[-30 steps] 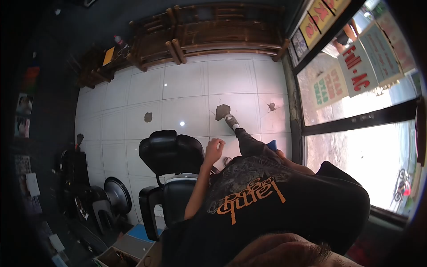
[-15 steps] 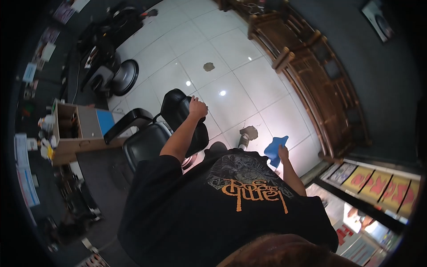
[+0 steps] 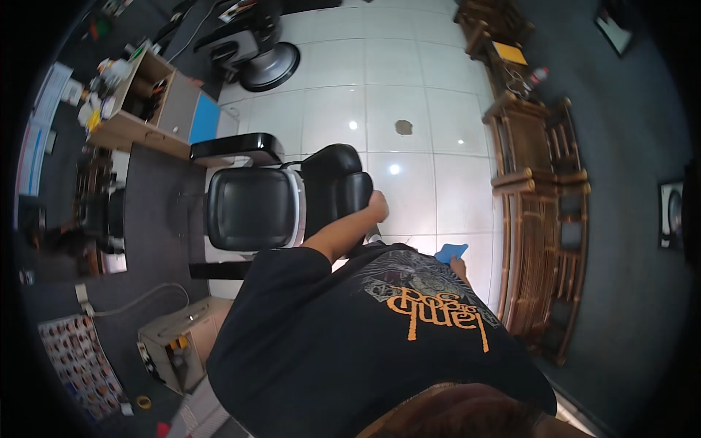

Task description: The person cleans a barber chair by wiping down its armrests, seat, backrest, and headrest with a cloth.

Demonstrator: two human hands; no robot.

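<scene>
This looks like a barbershop: a padded black barber chair (image 3: 255, 208) stands at the left hand (image 3: 377, 207), with another chair's round metal base (image 3: 270, 67) beyond it. Left of the hands hangs a poster (image 3: 82, 361) with rows of small heads; right of them, bamboo benches (image 3: 539, 252) line the wall (image 3: 628, 219).

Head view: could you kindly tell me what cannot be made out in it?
In the head view:
- Left grip: fingertips, hidden by the hand itself.
- Right grip: finger placement on the blue cloth, too small.
- Right forearm: mostly hidden by the black shirt.
- Open cabinet: contents, too small and dark.
</scene>
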